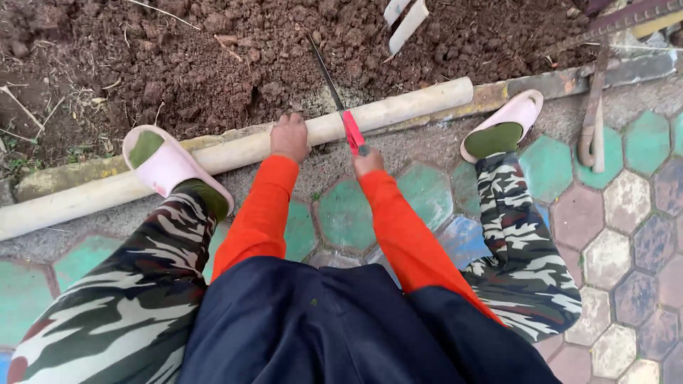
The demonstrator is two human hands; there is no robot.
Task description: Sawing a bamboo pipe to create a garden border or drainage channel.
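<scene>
A long pale bamboo pole point(398, 107) lies across the kerb between paving and soil. My left hand point(289, 136) presses down on the pole near its middle. My right hand point(367, 161) grips the red handle of a hand saw point(351, 131). The saw's thin dark blade runs up and to the left across the pole into the soil area. Orange sleeves cover both arms. My feet in pink slippers, left point(167, 165) and right point(506, 122), rest against the kerb on either side of my hands.
Loose brown soil point(213, 57) fills the ground beyond the kerb. Painted hexagon paving point(626, 206) lies under me. A rusty hooked metal bar point(593, 117) lies at the right. Pale strips point(405, 21) stick out of the soil at the top.
</scene>
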